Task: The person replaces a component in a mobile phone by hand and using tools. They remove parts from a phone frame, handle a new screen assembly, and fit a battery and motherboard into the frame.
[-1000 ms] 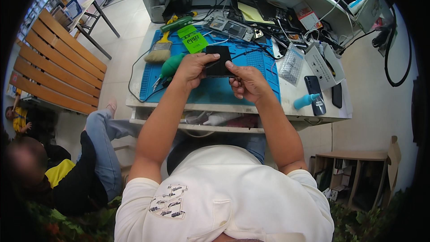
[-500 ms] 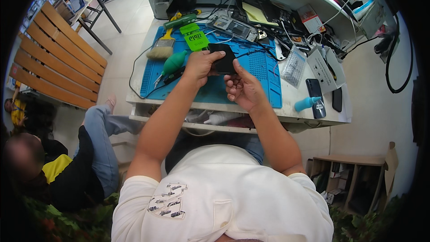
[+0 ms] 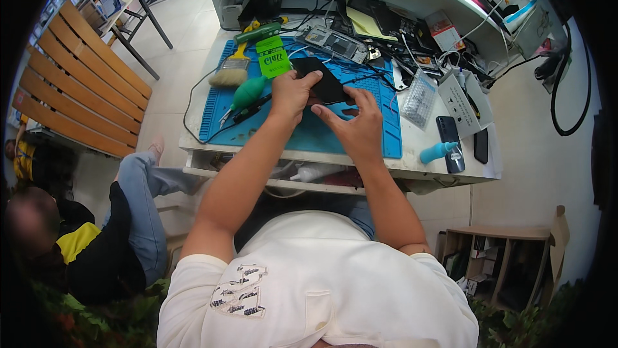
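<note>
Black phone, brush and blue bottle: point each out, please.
black phone point(image 3: 325, 81), head view, middle of its dark back.
brush point(image 3: 228, 76), head view, pale bristles.
blue bottle point(image 3: 435, 152), head view, its body.

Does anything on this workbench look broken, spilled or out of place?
Nothing looks spilled or broken. The left hand and right hand hold a dark phone over the blue mat. One oddity: another dark phone and a teal bottle lie close to the table's front edge.

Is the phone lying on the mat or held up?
Held up: both hands, left hand and right hand, grip the phone above the mat.
</note>
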Available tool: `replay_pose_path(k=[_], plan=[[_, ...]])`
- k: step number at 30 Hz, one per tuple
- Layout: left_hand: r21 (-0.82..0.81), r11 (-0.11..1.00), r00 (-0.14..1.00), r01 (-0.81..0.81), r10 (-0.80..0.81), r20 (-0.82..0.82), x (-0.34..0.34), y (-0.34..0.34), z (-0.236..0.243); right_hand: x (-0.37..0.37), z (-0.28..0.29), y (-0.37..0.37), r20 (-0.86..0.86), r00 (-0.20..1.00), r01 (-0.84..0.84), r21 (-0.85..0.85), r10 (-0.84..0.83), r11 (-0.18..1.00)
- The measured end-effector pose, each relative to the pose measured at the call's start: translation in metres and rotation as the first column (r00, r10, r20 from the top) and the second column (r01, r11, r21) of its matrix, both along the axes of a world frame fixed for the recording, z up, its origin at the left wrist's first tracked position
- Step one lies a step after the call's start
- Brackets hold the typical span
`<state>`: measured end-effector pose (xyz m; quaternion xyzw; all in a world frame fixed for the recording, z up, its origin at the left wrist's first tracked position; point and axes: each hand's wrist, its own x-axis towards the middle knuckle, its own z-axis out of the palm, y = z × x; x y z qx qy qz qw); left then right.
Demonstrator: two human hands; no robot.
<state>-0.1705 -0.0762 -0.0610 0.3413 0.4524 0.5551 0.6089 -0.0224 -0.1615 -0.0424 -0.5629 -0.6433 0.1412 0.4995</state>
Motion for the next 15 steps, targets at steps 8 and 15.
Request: replay_pose_path(k=[8, 15], plan=[[-0.004, 1.0, 1.0, -0.001, 0.001, 0.01, 0.01, -0.003, 0.007, 0.003, -0.015, 0.006, 0.028, 0.999, -0.033, 0.155, 0.029, 0.987], [-0.074, 0.997, 1.0, -0.003, 0.004, 0.016, 0.016, -0.008, 0.015, 0.006, -0.022, 0.008, 0.062, 0.997, -0.05, 0.235, 0.036, 0.971]])
